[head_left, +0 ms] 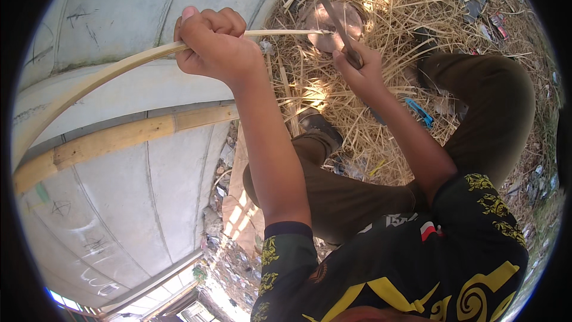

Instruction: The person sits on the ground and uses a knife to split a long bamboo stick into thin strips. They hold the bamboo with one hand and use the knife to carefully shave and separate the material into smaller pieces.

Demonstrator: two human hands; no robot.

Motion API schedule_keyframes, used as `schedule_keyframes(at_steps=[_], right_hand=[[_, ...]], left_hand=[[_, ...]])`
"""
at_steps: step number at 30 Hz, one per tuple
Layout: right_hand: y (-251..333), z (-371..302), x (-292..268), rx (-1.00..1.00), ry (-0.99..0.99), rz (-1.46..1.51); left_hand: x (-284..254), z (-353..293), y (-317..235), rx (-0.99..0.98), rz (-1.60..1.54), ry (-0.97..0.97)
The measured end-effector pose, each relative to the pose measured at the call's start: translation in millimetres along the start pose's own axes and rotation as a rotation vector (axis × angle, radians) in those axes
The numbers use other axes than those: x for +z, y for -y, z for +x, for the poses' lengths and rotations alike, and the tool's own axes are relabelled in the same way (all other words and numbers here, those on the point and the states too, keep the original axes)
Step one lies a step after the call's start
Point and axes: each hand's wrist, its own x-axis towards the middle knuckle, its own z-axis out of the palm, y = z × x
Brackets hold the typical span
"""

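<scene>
My left hand (217, 42) is closed round a long, pale bamboo strip (113, 70). The strip bows away to the left rim of the picture, and its other end reaches over a round wooden chopping block (348, 18). My right hand (364, 74), at the block's near side, grips a long-bladed knife (325, 3) by its handle. Its dark blade slants up and left across the block, passing over or beside the strip's tip; whether they touch I cannot tell. The far end of the blade runs out of the picture.
Cut bamboo slivers (393, 18) litter the ground round the block and my legs. A blue cutter (420, 113) lies among them by my right leg (488, 92). A grey panelled wall (119, 12) with a wooden beam (143, 134) stands close on the left.
</scene>
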Motion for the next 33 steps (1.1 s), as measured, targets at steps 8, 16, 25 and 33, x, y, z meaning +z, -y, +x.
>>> schedule_keyframes(at_steps=[8, 16, 25, 33], right_hand=[[-92.2, -21.7, -12.7, 0.434, 0.13, -0.541], [-70.7, -10.9, -5.0, 0.006, -0.106, -0.162], [-20.1, 1.5, 0.4, 0.179, 0.025, -0.224], [-154.8, -4.8, -20.3, 0.437, 0.133, -0.714]], left_hand=[[2.1, -7.7, -1.4, -0.012, 0.061, 0.061], [0.3, 1.5, -4.0, 0.006, 0.028, 0.034], [-7.3, -3.7, -1.4, -0.009, -0.03, 0.077], [-12.5, -13.3, -1.1, -0.036, 0.019, 0.087]])
